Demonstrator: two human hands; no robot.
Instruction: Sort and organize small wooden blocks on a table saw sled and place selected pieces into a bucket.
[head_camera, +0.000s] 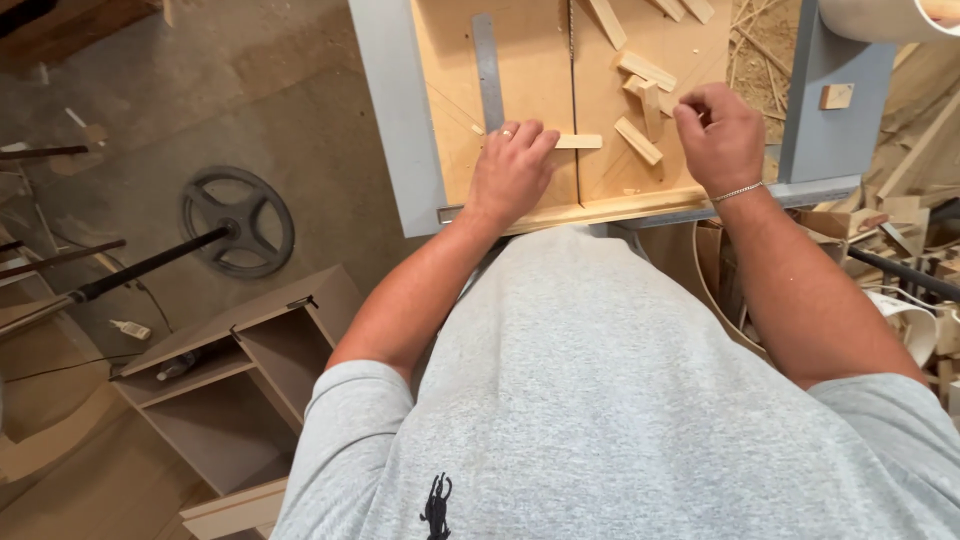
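left hand (512, 172) flat, fingers open, pinning wood strip (577, 141); right hand (718, 135) curled shut at 3 o'clock; strip could slip, fingers near saw slot (571, 60).

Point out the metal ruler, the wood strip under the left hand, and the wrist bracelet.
metal ruler (488, 70): head view, middle of the blade.
wood strip (579, 142): head view, free end right of the fingers.
left hand (512, 172): head view, back of hand.
bracelet (737, 192): head view, chain across right wrist.
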